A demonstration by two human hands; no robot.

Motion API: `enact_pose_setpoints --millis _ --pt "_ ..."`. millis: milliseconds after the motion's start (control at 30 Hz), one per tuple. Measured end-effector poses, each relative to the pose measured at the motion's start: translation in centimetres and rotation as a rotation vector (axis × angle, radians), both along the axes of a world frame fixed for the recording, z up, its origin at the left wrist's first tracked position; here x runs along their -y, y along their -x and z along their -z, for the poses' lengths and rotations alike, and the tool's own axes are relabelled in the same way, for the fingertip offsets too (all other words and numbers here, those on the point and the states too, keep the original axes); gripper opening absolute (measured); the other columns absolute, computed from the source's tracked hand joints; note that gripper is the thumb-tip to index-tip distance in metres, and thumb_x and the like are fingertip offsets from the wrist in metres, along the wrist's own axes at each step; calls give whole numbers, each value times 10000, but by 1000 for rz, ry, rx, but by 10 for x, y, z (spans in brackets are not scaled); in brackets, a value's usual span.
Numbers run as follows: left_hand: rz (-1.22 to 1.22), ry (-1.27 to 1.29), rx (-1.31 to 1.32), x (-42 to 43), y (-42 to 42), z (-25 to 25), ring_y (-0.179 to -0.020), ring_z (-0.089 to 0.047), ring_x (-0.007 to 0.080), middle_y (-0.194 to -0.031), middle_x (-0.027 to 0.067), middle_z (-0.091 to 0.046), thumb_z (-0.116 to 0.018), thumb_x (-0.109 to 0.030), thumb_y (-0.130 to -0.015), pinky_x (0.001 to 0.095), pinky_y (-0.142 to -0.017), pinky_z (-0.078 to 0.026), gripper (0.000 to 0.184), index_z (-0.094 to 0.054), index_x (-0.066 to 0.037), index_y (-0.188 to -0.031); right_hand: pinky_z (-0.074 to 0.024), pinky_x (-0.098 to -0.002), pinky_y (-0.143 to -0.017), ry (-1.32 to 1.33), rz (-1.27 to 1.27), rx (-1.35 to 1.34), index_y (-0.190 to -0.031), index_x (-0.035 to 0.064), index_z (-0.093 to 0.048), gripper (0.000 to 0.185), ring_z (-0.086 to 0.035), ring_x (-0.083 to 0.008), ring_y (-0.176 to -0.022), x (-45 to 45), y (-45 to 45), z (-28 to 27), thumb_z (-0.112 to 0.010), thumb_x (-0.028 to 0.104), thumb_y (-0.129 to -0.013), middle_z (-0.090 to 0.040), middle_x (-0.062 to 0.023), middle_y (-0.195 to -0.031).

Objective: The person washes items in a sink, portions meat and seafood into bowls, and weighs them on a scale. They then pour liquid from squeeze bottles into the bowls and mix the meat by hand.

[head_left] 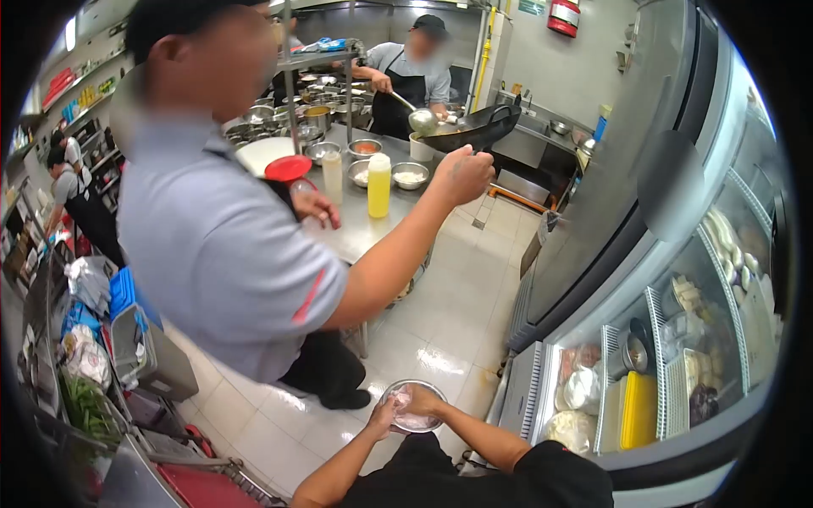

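Note:
Low in the view, in front of my body, is a round metal bowl (436, 392) with pale pink pieces that look like raw meat (415, 421) in it. My left hand (383, 416) is closed at the bowl's left side, its fingers partly hidden by the rim. Inside the bowl, my right hand (423, 404) curls over the pale meat, and its fingertips are hard to make out.
An open glass-door fridge (648, 406) with filled shelves stands at my right. A co-worker (212, 212) close on my left holds a wok (474, 131); another person (415, 76) holds a ladle over it. Bowls and a yellow squeeze bottle (378, 186) sit on the steel table (360, 241).

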State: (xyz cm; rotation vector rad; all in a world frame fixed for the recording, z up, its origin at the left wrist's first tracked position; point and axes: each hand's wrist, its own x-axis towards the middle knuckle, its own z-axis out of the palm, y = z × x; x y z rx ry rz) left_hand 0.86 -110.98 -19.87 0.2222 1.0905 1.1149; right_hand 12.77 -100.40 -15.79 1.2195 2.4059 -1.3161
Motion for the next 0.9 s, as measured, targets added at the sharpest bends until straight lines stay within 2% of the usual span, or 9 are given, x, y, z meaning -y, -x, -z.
enact_pose_setpoints --millis 167,400,500,600,667,733,767,867,900 --pt "111 63 -61 86 6 -5 -916 -644 331 -1185 159 -563 -326 -412 -973 498 -573 -588 470 -418 -102 -1316 -475 -349 -841 116 -24 -86 -1088 96 -657 436 -625 -236 -931 95 7 -9 -701 322 -717 -672 -131 -1021" --pt "-172 56 -49 178 28 -25 -1019 -600 321 -1176 138 -557 -318 -416 -970 531 -673 -571 446 -428 -113 -1280 -461 -441 -871 -188 -287 62 -1011 18 -660 440 -590 -402 -1003 156 72 -10 -622 394 -786 -628 -250 -1051" --pt "-320 40 -18 213 53 -34 -1006 -601 363 -1211 165 -529 -322 -415 -971 541 -668 -573 449 -419 -122 -1297 -466 -427 -849 -197 -531 -2 -990 -16 -626 442 -613 -374 -943 183 108 -50 -609 386 -807 -647 -234 -963" --pt "-662 95 -174 241 76 -53 -948 -611 387 -1244 188 -485 -327 -409 -976 545 -620 -580 507 -293 -142 -1405 -445 -366 -900 18 -972 -222 -1091 -23 -585 439 -577 -285 -1010 174 149 -5 -686 264 -774 -606 -195 -1105" --pt "-706 19 -348 255 90 -75 -936 -604 432 -1250 254 -449 -364 -385 -964 553 -591 -580 522 -250 -197 -1438 -420 -329 -940 157 -625 -156 -1213 3 -515 526 -548 -228 -1057 225 157 -92 -710 159 -750 -588 -135 -1153" --pt "-765 114 -535 268 99 -98 -987 -577 467 -1225 328 -431 -367 -408 -949 560 -704 -560 527 -261 -240 -1437 -465 -310 -876 478 -433 -179 -1367 41 -355 732 -538 -194 -1074 225 175 -59 -707 35 -725 -537 -98 -1213" --pt "-802 110 -829 254 111 -43 -1069 -529 486 -1210 360 -427 -345 -444 -941 520 -890 -480 555 -242 -245 -1449 -474 -306 -870 467 -435 -213 -1381 44 -335 746 -539 -196 -1084 231 186 -59 -691 3 -727 -524 -99 -1232" --pt "-822 58 -812 276 134 -55 -1126 -490 484 -1203 368 -433 -328 -488 -933 453 -995 -386 590 -220 -248 -1460 -491 -306 -884 727 -357 -474 -1410 53 -283 765 -541 -209 -1114 260 212 -56 -619 -94 -738 -503 -102 -1267" --pt "-846 45 -792 282 139 -60 -1166 -505 372 -1156 292 -550 -341 -433 -957 424 -990 -392 555 -280 -162 -1438 -498 -319 -892 828 -362 -482 -1421 56 -258 783 -538 -220 -1125 263 220 -59 -587 -136 -736 -496 -107 -1282"
